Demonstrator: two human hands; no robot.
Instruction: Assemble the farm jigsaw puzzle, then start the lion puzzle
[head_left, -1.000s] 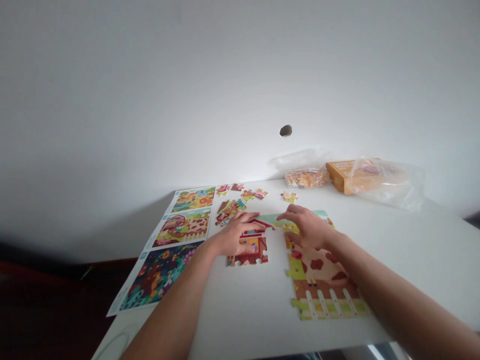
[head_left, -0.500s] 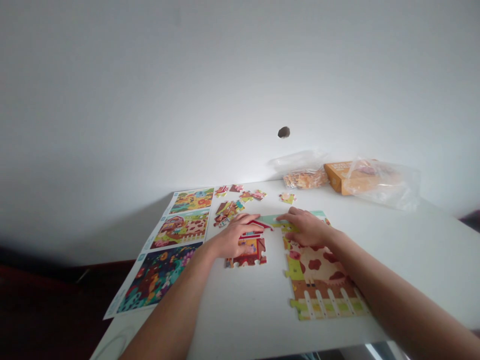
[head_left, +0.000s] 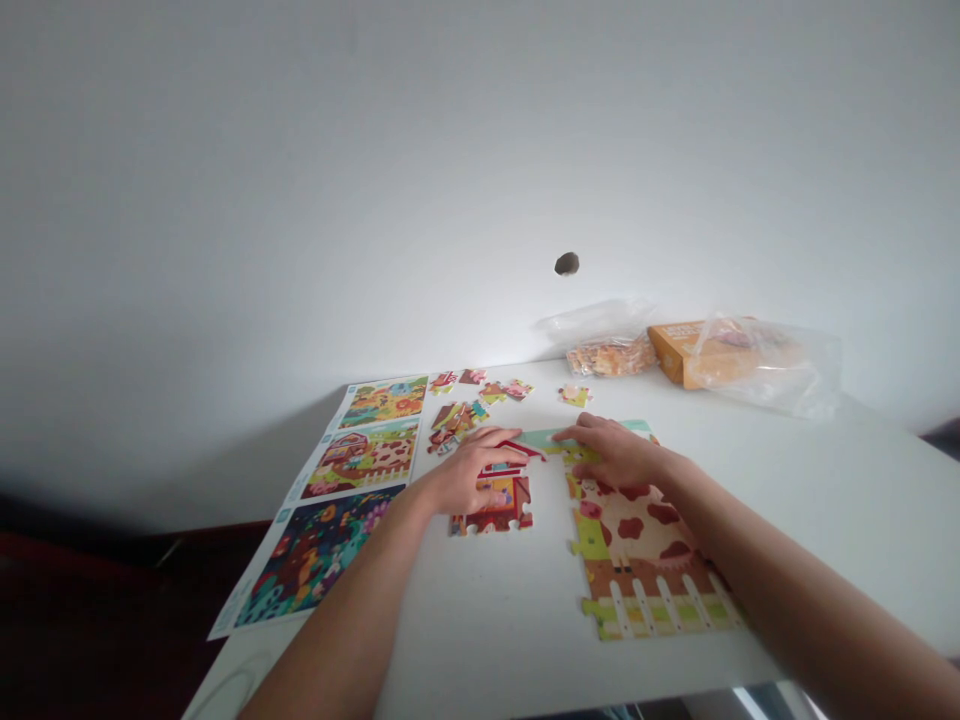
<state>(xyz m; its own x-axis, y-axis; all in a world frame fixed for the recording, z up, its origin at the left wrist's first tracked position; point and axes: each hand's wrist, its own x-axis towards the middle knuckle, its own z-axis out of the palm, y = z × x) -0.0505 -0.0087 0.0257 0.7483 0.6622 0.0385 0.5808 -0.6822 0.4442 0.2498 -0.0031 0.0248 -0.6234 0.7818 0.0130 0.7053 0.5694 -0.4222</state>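
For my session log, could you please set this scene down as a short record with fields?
Left hand: spread over the barn section
Right hand: at the upper left of the cow section, thumb and forefinger apart
Loose pieces: beyond both hands
Picture sheet: along the left side of the table
Back: bagged pieces, then an orange box partly under clear plastic
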